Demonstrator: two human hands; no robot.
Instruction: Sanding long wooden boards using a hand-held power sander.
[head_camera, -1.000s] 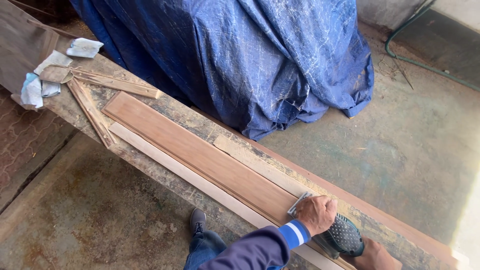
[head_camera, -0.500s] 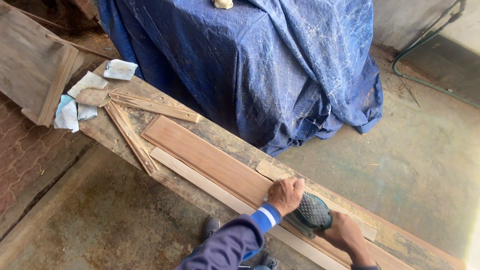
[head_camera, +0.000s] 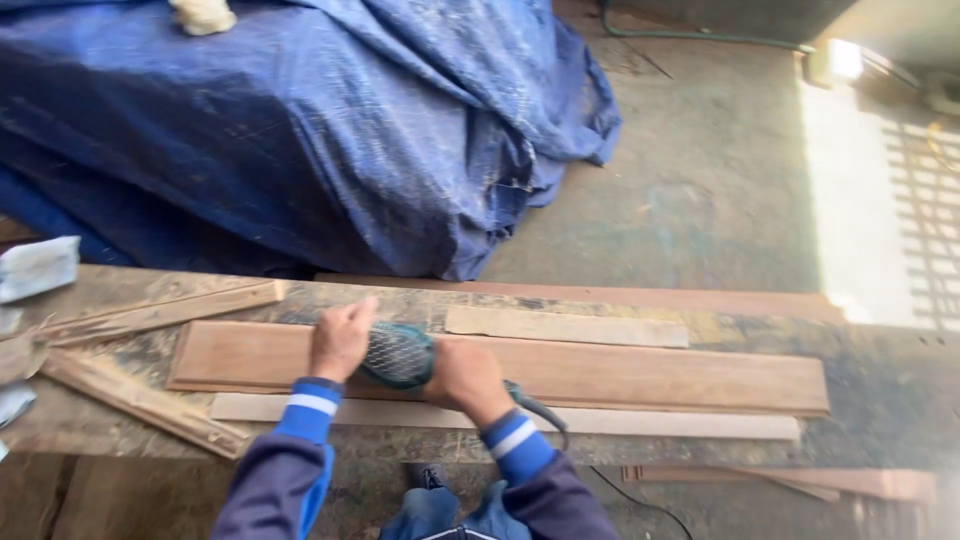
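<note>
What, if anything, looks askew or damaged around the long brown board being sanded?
Two rough, splintered wood strips lie crossed at angles at the workbench's left end, unlike the boards lying parallel. Otherwise nothing stands out; both hands grip the green sander.

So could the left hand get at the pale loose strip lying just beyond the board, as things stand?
Probably yes. The left hand rests on the front of the green sander, and the pale strip lies flat and uncovered past the board. Nothing lies on it, though the hand would have to let go of the sander.
</note>
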